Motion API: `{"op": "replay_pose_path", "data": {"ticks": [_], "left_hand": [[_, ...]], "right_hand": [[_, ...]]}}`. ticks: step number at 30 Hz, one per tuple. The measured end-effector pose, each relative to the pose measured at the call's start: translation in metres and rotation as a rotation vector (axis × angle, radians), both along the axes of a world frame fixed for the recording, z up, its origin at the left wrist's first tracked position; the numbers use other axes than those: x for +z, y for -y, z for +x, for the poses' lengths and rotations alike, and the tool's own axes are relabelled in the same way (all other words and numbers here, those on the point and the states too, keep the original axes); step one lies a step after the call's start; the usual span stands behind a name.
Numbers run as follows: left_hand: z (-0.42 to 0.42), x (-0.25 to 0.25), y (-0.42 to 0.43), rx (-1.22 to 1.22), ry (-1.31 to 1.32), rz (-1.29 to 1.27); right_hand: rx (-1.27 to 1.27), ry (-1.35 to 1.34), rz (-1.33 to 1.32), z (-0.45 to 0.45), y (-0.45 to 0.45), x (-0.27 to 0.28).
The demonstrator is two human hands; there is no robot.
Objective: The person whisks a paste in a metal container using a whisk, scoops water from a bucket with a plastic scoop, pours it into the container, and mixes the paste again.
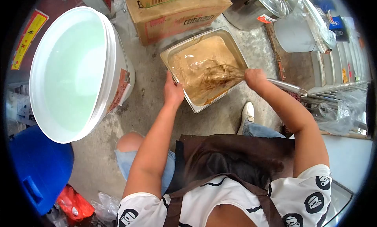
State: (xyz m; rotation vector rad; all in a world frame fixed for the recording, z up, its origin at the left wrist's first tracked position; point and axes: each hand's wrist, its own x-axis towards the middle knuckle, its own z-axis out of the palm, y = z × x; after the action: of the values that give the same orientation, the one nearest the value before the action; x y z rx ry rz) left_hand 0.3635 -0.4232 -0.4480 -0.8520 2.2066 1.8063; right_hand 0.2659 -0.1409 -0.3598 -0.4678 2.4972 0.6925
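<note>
Metal pan [232, 41] positioned low over the concrete floor [98, 160], between the cardboard box [176, 23] and the person's knees; whether its base sits fully flat cannot be told. Brown liquid [206, 50] is held inside, its surface rippled around the wires of the whisk [280, 84].

Grip: the whisk is grasped in the right hand [256, 78], closed near the wire end, with the handle projecting behind. The pan's near-left rim is grasped by the left hand [174, 92], thumb at the edge and fingers along the outer wall; the fingers' far side is hidden.

Risks, as judged: liquid could be slopped over the rim if the whisk is swept too hard, since the wires are worked close to the right-hand wall. The pan could be slid or tipped if the left-hand hold is loosened or pressed unevenly. Splashes could be caught by the shoe [246, 113] nearby. The white bucket [110, 58], open at left, could be jolted by a wide elbow swing.
</note>
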Motion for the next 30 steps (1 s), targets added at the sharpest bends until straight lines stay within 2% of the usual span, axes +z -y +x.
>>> {"op": "replay_pose_path", "data": {"ticks": [1,6,9,11,14,17,20,24,27,30], "left_hand": [[0.000,0.001,-0.001,-0.006,0.004,-0.035],[-0.001,0.015,0.000,-0.030,0.017,-0.109],[-0.002,0.007,0.000,-0.087,0.045,-0.076],[-0.001,0.010,0.000,-0.066,0.085,-0.020],[-0.002,0.021,-0.002,-0.051,0.031,-0.047],[-0.001,0.022,-0.001,-0.077,0.038,-0.078],[-0.001,0.023,-0.001,-0.057,-0.011,-0.079],[-0.002,0.005,-0.001,-0.072,-0.013,-0.086],[-0.001,-0.013,-0.004,0.043,-0.127,-0.013],[0.000,-0.008,-0.003,0.040,-0.117,-0.014]], "right_hand": [[-0.021,-0.071,0.000,-0.005,-0.005,-0.004],[-0.102,-0.082,-0.041,-0.035,0.016,-0.004],[-0.143,0.004,-0.101,-0.043,0.041,-0.009],[-0.108,0.156,-0.116,-0.039,0.057,-0.013],[-0.066,0.243,-0.122,-0.020,0.076,-0.008],[-0.068,0.212,-0.185,0.000,0.094,-0.004],[0.004,0.255,-0.166,0.011,0.088,-0.020],[0.013,0.350,-0.176,0.029,0.088,0.006],[0.102,0.320,-0.081,0.037,0.074,0.008],[-0.018,0.215,-0.049,0.032,0.054,0.004]]}}
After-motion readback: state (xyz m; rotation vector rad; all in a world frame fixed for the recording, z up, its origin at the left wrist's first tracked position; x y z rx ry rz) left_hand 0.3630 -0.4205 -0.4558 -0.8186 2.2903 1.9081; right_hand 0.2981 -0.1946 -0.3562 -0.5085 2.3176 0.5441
